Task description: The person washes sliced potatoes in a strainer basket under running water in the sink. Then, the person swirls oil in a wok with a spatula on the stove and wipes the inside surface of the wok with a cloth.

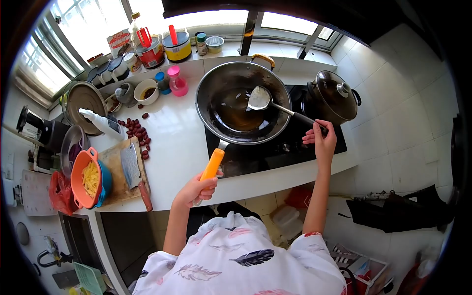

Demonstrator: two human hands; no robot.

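My left hand (pixel 197 189) is closed round the orange handle (pixel 213 164) of a large wok (pixel 206 118). Brown liquid lies in the bottom of the wok, which rests on the black cooktop (pixel 241 160). At the right, my right hand (pixel 322 137) pinches the end of the dark handle of a spatula (pixel 259 98). The spatula's metal head has white stuff on it and hangs over the wok, its shaft crossing the right rim.
A lidded pot (pixel 334 96) stands right of the wok. At the left are a cutting board (pixel 115 169) with a cleaver (pixel 131 164), an orange colander (pixel 78 184) of yellow strips, and red dates (pixel 137 132). Jars and a pink bottle (pixel 177 82) stand behind.
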